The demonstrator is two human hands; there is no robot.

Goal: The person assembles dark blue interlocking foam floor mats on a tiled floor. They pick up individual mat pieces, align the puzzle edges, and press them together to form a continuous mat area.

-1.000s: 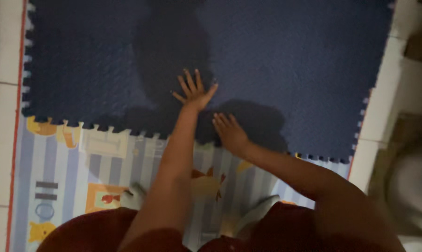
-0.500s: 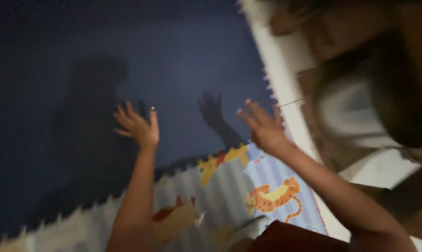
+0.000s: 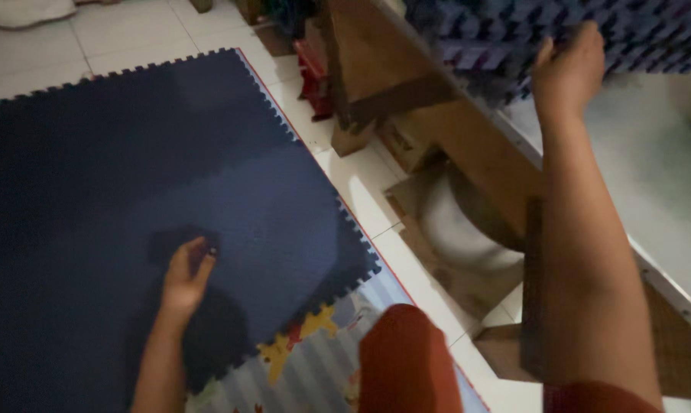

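Note:
My left hand (image 3: 185, 275) rests low over the dark blue foam puzzle mat (image 3: 116, 176) on the floor, fingers loosely curled, holding nothing. My right hand (image 3: 567, 69) is raised to the upper right and grips the edge of a stack of dark blue foam mat tiles (image 3: 529, 38) lying on a raised wooden surface. My right forearm runs down the right side of the view. A striped mat with cartoon animals (image 3: 315, 359) joins the blue mat at the bottom, beside my red-clad knee (image 3: 407, 359).
White floor tiles (image 3: 361, 191) border the mat on the right. A wooden frame with legs (image 3: 384, 99) stands there, with a red object (image 3: 315, 73) and a pale round container (image 3: 460, 222) beneath it. A white cloth lies at the top left.
The view has swung right. My right hand left the mat and rose to the stack of blue tiles on the wooden surface. My left hand stayed low over the blue mat, fingers now curled.

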